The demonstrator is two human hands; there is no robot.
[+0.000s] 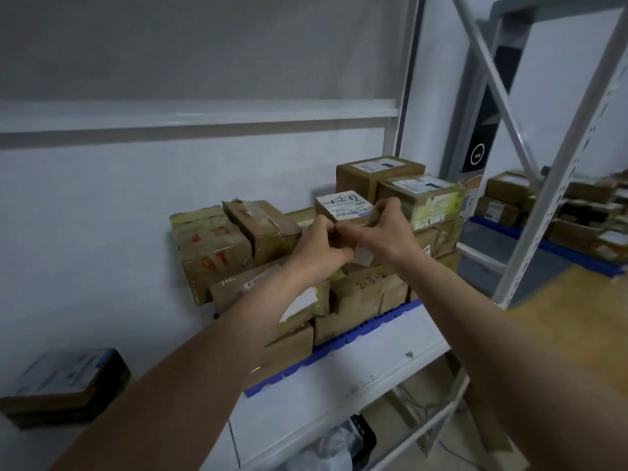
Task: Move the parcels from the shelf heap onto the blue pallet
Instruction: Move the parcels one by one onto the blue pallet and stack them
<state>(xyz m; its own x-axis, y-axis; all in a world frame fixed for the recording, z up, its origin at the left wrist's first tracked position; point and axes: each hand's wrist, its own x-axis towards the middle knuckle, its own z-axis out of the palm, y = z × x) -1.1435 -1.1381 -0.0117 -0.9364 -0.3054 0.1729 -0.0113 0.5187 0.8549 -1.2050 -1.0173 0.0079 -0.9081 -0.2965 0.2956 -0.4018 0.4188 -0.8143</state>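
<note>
Lone parcel at far left of shelf, bare white surface beside it. Left hand and right hand clasped on small labelled parcel atop heap on blue pallet, flush with shelf edge.

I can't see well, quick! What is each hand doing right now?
Left hand: closed on the small labelled parcel, gripping its near left side.
Right hand: closed on the same parcel, fingers along its right edge.
</note>
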